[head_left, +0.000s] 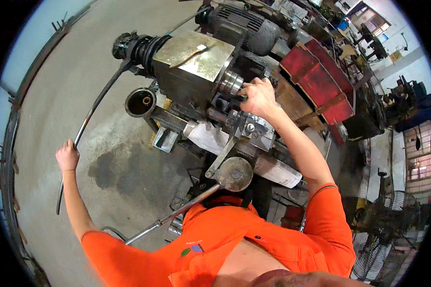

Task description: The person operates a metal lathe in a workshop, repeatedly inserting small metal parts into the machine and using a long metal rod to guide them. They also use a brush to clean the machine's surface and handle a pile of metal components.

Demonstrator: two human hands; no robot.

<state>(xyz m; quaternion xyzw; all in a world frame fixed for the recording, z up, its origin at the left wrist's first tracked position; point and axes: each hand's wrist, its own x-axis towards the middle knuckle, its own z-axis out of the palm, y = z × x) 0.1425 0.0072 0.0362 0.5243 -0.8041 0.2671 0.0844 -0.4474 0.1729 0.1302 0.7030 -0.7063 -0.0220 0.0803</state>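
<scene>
My left hand (67,156) is closed round a long dark lever bar (96,106), which reaches up to the black ribbed end of a machine head. My right hand (259,98) is at the steel spindle nose (231,82) on the head's other side. Its fingers are bent in, and whatever they hold is hidden. On the metal-topped machine housing (201,55) lies a brush (189,58) with a thin handle. Below my right hand is a greasy tool slide (258,132). Nearer to me, a round metal disc (235,174) joins a long steel rod (189,206).
A finned motor (244,29) sits behind the housing. Left of the bed are a round pot (140,102) with a ring inside and a pale tray (165,140). Red metal boxes (316,81) stand to the right, a fan (392,215) lower right. A dark stain (129,172) marks the floor.
</scene>
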